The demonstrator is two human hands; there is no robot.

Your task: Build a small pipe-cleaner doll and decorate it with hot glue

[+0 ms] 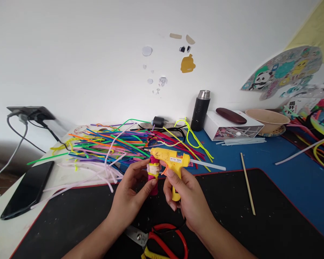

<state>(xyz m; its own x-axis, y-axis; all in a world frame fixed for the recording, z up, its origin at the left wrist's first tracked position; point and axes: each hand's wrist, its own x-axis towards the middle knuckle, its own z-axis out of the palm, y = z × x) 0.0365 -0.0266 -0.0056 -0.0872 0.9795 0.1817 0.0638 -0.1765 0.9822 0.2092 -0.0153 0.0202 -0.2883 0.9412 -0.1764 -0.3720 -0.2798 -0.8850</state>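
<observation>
My right hand (184, 194) grips a yellow hot glue gun (170, 160), a finger on its orange trigger and a clear glue stick poking out to the right. Its nozzle points left at a small pink and cream pipe-cleaner figure (153, 175). My left hand (132, 194) pinches that figure upright between thumb and fingers. Both hands hover over a black mat (259, 223).
A big heap of coloured pipe cleaners (110, 147) lies behind the hands. Red-handled scissors (162, 239) lie near the front edge, a thin wooden stick (247, 183) to the right, a phone (27, 189) at left. A black flask (200, 109), white box (232, 126) and bowl (267, 120) stand by the wall.
</observation>
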